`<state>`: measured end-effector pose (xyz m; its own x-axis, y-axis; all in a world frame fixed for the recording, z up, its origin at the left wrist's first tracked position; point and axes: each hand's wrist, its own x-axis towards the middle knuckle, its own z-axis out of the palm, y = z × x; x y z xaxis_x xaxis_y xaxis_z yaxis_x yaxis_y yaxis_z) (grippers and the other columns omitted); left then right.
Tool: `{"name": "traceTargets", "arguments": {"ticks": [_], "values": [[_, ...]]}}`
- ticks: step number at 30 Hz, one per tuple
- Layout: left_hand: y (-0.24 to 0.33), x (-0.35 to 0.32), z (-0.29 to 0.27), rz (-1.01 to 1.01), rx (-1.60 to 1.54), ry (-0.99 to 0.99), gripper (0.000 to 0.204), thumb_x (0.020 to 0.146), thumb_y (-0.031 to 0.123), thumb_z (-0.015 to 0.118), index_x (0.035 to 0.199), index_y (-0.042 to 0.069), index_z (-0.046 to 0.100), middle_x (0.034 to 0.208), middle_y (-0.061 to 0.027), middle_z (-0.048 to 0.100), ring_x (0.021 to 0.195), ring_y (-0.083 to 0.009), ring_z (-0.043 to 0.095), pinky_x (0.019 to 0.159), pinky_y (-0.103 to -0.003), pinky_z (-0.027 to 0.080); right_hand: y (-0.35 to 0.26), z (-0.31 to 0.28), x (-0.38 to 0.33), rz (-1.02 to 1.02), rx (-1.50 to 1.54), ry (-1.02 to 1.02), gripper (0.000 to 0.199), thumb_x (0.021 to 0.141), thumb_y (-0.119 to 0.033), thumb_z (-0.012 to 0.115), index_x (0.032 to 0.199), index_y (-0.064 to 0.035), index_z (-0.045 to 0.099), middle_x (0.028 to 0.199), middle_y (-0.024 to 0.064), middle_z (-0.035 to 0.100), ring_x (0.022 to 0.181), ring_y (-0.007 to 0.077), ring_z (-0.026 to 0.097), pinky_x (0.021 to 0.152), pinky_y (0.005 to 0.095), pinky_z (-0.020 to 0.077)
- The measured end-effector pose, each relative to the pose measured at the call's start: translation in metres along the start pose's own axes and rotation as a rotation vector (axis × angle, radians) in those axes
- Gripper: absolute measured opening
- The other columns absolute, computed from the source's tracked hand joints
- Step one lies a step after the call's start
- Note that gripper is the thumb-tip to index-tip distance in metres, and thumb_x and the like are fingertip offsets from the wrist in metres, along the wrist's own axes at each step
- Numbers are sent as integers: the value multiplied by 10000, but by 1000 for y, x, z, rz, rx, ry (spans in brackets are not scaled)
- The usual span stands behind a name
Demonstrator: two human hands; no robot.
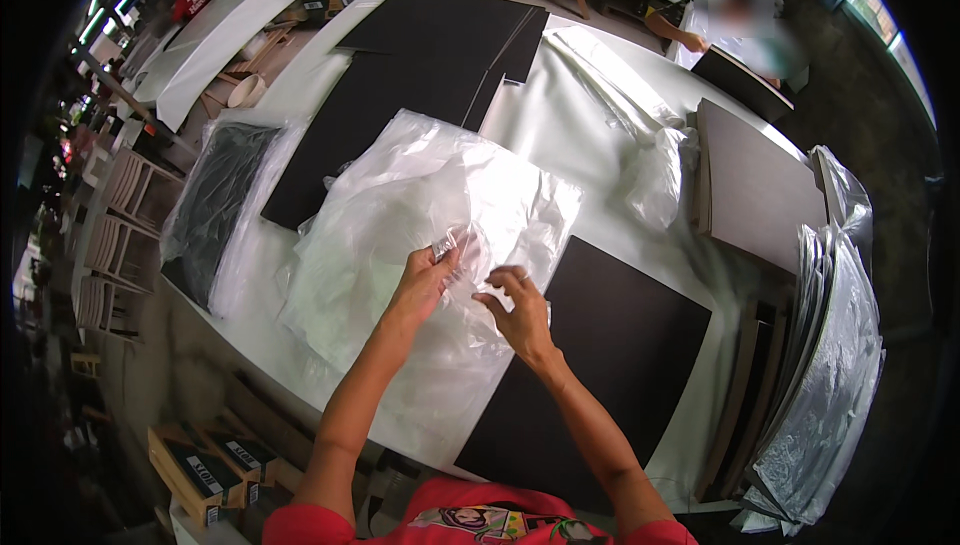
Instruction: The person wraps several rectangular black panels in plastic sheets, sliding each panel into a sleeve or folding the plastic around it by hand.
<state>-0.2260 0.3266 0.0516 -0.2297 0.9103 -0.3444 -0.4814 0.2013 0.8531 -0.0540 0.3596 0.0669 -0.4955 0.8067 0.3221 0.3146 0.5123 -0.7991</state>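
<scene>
Large clear plastic bags (pixel 375 210) lie spread over the middle of the white-covered table. My left hand (pixel 424 283) is closed, pinching a gathered bit of the clear plastic bag between thumb and fingers. Just to its right, my right hand (pixel 518 313) hovers over the plastic with fingers curled but apart, and nothing shows between them. A ring is on one of its fingers. Beside and under my right forearm lies a dark flat board (pixel 610 345). More black boards (pixel 430 45) lie beyond the bags, partly covered by them.
Plastic-wrapped dark boards (pixel 225 205) lie at the left table edge. Grey boards (pixel 760 180) are stacked at the right, near wrapped panels (pixel 825 385). A crumpled plastic bundle (pixel 655 180) lies between. Across the table, another person's hand (pixel 692 42) is at a board. Cartons (pixel 205 470) stand lower left.
</scene>
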Motion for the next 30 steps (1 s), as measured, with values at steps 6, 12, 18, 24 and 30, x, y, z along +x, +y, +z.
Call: {"name": "traceTargets", "arguments": {"ticks": [6, 12, 18, 24, 30], "values": [[42, -65, 23, 54, -263, 14, 303, 947, 241, 486, 1087, -12, 578, 941, -38, 618, 794, -91, 584, 650, -234, 477, -47, 2, 23, -13, 194, -127, 605, 639, -181, 799, 1128, -63, 462, 1164, 111, 426, 925, 236, 523, 742, 353, 469], [40, -89, 3, 199, -11, 127, 349, 948, 272, 482, 1097, -34, 564, 1004, -88, 613, 859, -133, 598, 754, -279, 485, -60, 19, 23, -147, 328, -187, 230, 710, 5, 713, 875, -11, 553, 1003, 102, 513, 725, 195, 545, 614, 311, 472], [53, -108, 2, 270, -292, 189, 350, 938, 251, 502, 1109, -48, 563, 1030, -98, 614, 892, -140, 604, 816, -280, 486, -73, 15, 25, -171, 330, -76, 141, 735, 58, 661, 774, 4, 537, 921, 86, 546, 721, 190, 548, 577, 295, 460], [49, -112, -2, 302, -237, 165, 378, 936, 242, 504, 1187, -40, 521, 1081, -93, 603, 945, -143, 593, 823, -261, 483, -89, 24, 27, -157, 364, -139, 198, 722, -19, 708, 796, -2, 524, 993, 105, 496, 761, 209, 541, 654, 334, 455], [48, -112, -1, 199, -310, 211, 426, 923, 302, 521, 1195, -25, 510, 1079, -68, 590, 960, -133, 565, 816, -284, 463, -81, 26, 29, -180, 344, -184, 174, 711, 25, 705, 769, -11, 546, 968, 101, 500, 716, 183, 535, 610, 303, 454]]}}
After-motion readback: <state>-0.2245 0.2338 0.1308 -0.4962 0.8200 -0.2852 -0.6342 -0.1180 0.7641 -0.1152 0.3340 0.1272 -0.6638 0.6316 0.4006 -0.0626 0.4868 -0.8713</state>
